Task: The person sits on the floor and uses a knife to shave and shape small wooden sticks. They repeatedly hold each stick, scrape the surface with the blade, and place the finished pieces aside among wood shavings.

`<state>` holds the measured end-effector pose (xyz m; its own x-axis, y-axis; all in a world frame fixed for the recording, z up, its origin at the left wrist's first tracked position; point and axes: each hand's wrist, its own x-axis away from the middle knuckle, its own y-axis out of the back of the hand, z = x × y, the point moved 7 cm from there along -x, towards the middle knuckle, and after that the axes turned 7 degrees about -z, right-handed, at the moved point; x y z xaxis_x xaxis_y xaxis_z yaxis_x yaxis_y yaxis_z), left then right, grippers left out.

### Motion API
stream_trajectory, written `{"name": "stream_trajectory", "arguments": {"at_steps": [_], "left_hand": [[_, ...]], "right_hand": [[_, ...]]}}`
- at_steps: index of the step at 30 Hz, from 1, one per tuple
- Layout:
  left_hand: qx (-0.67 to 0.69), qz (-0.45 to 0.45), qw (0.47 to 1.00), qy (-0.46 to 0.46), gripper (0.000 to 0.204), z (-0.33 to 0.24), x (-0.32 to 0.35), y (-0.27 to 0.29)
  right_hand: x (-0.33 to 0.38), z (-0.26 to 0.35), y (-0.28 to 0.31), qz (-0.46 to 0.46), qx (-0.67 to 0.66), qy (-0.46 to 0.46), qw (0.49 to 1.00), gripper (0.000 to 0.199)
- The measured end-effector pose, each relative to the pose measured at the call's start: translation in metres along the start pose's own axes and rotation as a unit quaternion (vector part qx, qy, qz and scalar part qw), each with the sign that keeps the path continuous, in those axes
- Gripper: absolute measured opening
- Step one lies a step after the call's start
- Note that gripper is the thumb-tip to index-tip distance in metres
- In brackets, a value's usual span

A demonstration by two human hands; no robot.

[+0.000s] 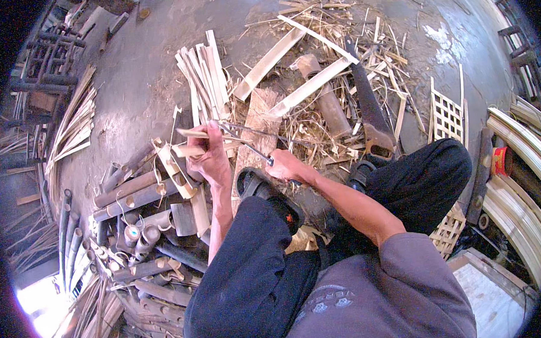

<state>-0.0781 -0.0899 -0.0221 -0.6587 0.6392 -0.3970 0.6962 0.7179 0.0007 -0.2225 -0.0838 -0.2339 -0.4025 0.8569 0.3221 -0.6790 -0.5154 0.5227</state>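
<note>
Into the head view: gripped pale bamboo strips (pixel 188 151) in the left hand (pixel 209 152), pinched between thumb and fingers, with blunt ends jutting leftward, up off the floor (pixel 137 84). Closed the right hand (pixel 285 166) firmly around a slim metal tool (pixel 257 152), angled up toward the left hand. Could not tell of any bite into the wood, or even of contact. Held everything near a rough plank (pixel 259 106), just short of the loose shavings (pixel 308 134). Looked light, almost weightless, and stiff lengthwise, yet probably springy across the thin face. Seemed dry, so hardly slippery, but likely to split along the grain under a twist and to nick skin along a raw edge. Called, on balance, for a pinch on the flat faces, back from the tool's tip, with fingertips off the edges.
</note>
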Motion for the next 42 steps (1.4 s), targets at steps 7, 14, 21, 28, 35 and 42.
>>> {"name": "stream_trajectory", "arguments": {"at_steps": [7, 14, 21, 28, 35, 42], "left_hand": [[-0.119, 0.044, 0.991, -0.042, 0.020, -0.008, -0.005, -0.040], [-0.045, 0.020, 0.998, -0.030, 0.020, 0.006, -0.013, -0.035], [-0.176, 0.075, 0.979, -0.074, 0.026, -0.002, -0.018, -0.062], [-0.056, 0.043, 0.995, -0.069, 0.025, 0.010, -0.031, -0.071], [0.016, -0.026, 0.999, 0.038, 0.018, 0.043, -0.045, -0.004], [-0.028, -0.220, 0.973, 0.066, 0.019, 0.023, -0.002, 0.056]], "right_hand": [[0.006, 0.004, 0.019, -0.037, 0.095, 0.027, 0.994, 0.028], [0.003, 0.005, 0.016, -0.029, 0.021, 0.007, 0.999, 0.025], [0.016, -0.020, 0.025, 0.094, -0.028, -0.094, 0.991, 0.028], [-0.004, -0.053, 0.059, -0.045, 0.132, 0.008, 0.990, 0.027], [0.041, -0.025, 0.029, 0.002, -0.017, -0.026, 1.000, 0.030], [0.042, -0.013, -0.019, -0.045, -0.021, -0.034, 0.998, 0.025]]}}
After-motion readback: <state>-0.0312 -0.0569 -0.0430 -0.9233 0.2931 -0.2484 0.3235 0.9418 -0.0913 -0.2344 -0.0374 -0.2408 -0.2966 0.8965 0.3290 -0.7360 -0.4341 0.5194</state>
